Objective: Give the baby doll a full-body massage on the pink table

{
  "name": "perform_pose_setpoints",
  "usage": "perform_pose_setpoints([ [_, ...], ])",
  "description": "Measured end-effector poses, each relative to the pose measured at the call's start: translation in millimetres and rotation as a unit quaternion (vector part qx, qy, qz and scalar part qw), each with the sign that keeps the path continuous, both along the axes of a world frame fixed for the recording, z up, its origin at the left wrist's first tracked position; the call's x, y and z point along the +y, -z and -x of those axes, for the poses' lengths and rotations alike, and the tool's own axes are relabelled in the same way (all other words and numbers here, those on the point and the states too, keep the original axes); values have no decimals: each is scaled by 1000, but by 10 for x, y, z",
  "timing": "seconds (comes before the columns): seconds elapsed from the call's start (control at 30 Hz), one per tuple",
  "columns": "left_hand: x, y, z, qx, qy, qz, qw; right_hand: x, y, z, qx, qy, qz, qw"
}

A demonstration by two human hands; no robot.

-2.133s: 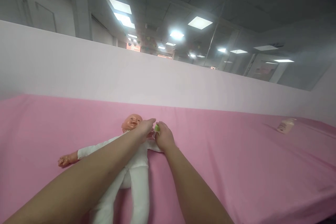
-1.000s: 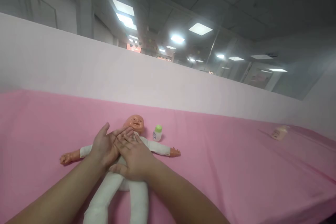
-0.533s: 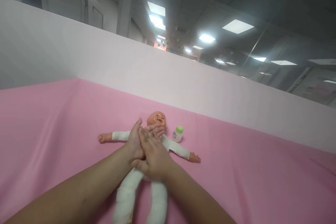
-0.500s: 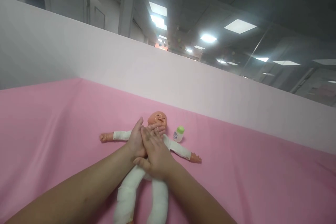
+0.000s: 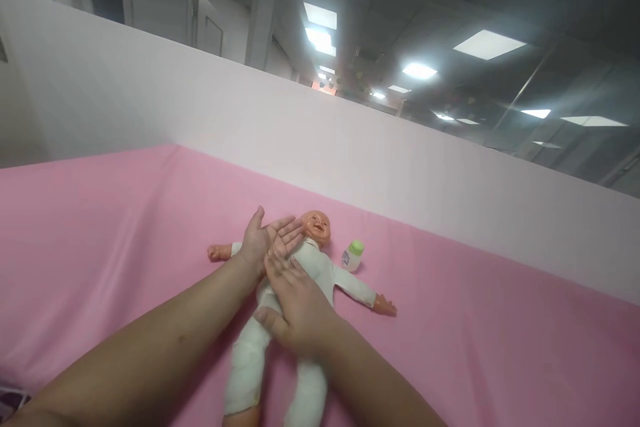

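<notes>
A baby doll (image 5: 320,265) with a white cloth body lies on its back, its arms spread out. Above its chest my left hand (image 5: 274,240) is palm up with the fingers stretched out and the thumb apart. My right hand (image 5: 300,303) faces down, its fingertips resting on the heel of the left palm, thumb spread. Neither hand holds anything. The two hands cover part of the doll's belly and one of its arms. Close to the doll's head and other arm stands a small clear bottle (image 5: 353,256) with a green cap.
The doll lies on a pink sheet (image 5: 450,307) with some creases. Behind it runs a white low wall (image 5: 310,140), which slopes down to the right. Beyond the wall are a doorway (image 5: 223,25) and ceiling lights.
My right hand has slid back along the left palm toward the wrist, uncovering the left fingers and the doll's chest. The whole view has shifted slightly, so things sit further right.
</notes>
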State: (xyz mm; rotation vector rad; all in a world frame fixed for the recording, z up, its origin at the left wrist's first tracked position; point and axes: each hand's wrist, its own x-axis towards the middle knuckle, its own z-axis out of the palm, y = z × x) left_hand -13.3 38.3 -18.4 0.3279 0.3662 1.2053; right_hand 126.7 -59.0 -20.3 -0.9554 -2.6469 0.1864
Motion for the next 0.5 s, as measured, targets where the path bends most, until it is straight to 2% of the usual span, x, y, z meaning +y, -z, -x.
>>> perform_pose_setpoints([
  [0.07,-17,-8,-40,-30,10,-14,999,-11,25,1,20,-15,-30,999],
  [0.17,-90,-33,-124,-63,71,-39,995,37,99,-28,29,-5,-69,997],
  [0.27,-194,-31,-221,-46,101,-47,993,127,173,-77,18,19,-103,994],
  [0.37,-259,19,-314,-26,116,-30,992,218,203,-148,0,44,-130,991],
  [0.5,-220,97,-353,-61,138,-24,988,305,193,-242,-26,80,-134,987],
])
